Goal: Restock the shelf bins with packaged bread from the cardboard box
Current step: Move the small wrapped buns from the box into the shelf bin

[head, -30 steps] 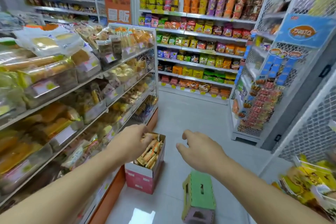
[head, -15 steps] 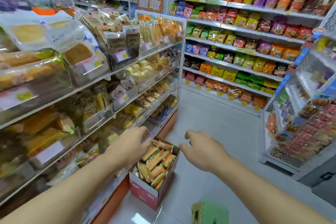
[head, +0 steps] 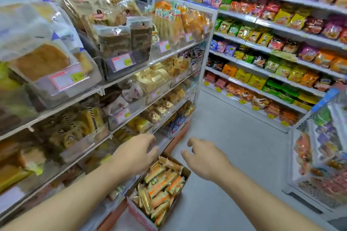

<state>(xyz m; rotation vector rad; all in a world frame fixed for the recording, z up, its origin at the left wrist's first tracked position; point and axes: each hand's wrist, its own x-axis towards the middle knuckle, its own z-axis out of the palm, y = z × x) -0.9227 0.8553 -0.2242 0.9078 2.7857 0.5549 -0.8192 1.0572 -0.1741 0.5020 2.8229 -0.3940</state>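
Observation:
An open cardboard box (head: 139,214) stands on the floor against the foot of the left shelf unit. It is full of packaged bread (head: 161,184) in yellow, orange and green wrappers. My left hand (head: 136,153) hovers above the box's far left corner, fingers loosely bent, holding nothing. My right hand (head: 203,157) is stretched out to the right of the box, above the floor, fingers relaxed and empty. Clear shelf bins (head: 120,118) of wrapped bread and cakes fill the left shelves.
The left shelf unit (head: 204,73) ends just beyond the box. A long snack shelf (head: 262,73) lines the back of the aisle. A wire rack (head: 319,146) of packets stands at the right. Grey floor (head: 234,146) lies between them.
The view has moved forward and tilted down toward the box, which now sits lower and nearer. The green stool has left the frame. Both hands stay outstretched and empty.

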